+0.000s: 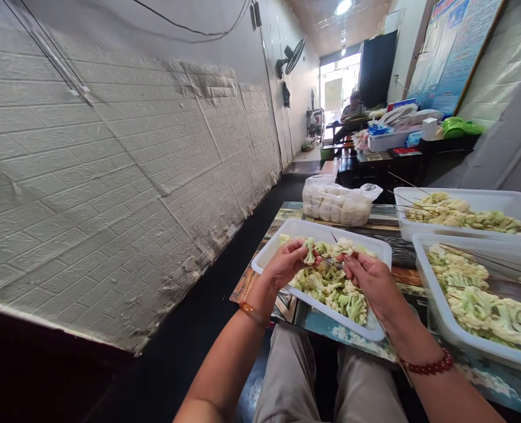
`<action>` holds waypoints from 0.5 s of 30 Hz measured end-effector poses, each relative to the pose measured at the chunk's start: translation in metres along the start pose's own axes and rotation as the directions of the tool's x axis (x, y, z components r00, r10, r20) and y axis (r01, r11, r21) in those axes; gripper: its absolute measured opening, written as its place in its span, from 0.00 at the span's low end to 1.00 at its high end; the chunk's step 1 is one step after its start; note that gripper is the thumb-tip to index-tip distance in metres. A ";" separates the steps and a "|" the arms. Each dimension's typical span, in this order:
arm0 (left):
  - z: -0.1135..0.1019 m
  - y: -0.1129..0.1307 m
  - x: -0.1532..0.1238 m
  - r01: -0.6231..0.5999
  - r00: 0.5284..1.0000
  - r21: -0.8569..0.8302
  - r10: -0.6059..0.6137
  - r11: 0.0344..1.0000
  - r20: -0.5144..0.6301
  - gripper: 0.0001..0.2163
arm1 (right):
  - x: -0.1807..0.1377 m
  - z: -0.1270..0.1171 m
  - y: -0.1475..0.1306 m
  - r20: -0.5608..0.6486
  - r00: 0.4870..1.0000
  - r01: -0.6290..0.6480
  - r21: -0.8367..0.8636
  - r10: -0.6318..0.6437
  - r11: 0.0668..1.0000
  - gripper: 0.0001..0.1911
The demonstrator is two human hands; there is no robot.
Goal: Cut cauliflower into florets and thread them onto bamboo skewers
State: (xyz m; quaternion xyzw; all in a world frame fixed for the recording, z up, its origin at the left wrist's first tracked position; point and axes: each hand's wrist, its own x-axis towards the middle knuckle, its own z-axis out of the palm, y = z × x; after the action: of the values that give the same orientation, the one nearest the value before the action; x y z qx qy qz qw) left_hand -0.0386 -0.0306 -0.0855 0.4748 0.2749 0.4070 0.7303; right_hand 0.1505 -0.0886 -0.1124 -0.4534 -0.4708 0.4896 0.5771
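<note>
Both my hands hover over a white plastic tray (pixel 269 254) heaped with loose cauliflower florets (pixel 330 288). My left hand (pixel 286 262) pinches a single floret (pixel 309 251) between thumb and fingers. My right hand (pixel 372 277) is closed around a thin skewer (pixel 330 262) whose tip points toward that floret; another floret sits just above its fingers. The two hands are almost touching.
Two more white trays (pixel 423 267) (pixel 476 198) at the right hold skewered cauliflower. A clear bag of pale round pieces (pixel 339 202) lies behind the near tray. A brick-pattern wall runs along the left. A person sits at a far table (pixel 352 108).
</note>
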 end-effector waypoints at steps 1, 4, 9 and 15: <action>0.000 -0.001 0.000 -0.014 1.000 0.020 0.014 1.000 0.000 0.14 | 0.000 0.000 0.000 0.001 1.000 -0.004 0.002 0.004 1.000 0.21; -0.002 -0.005 -0.001 -0.052 0.999 0.083 0.053 0.995 -0.004 0.15 | -0.002 0.000 0.000 0.001 1.000 -0.011 0.002 0.011 1.000 0.20; -0.005 -0.008 -0.002 -0.083 0.996 0.079 0.085 0.993 -0.025 0.15 | 0.000 0.001 0.002 0.001 1.000 0.003 -0.107 -0.003 0.994 0.21; -0.005 -0.002 -0.006 -0.030 0.999 -0.078 0.031 0.996 0.017 0.13 | 0.004 0.003 0.005 0.123 0.989 0.137 -0.610 -0.078 0.781 0.22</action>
State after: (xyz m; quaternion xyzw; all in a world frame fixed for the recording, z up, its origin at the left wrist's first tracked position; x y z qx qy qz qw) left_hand -0.0448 -0.0335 -0.0895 0.4538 0.2449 0.4240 0.7445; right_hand 0.1470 -0.0840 -0.1163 -0.5664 -0.6556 0.2956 0.4025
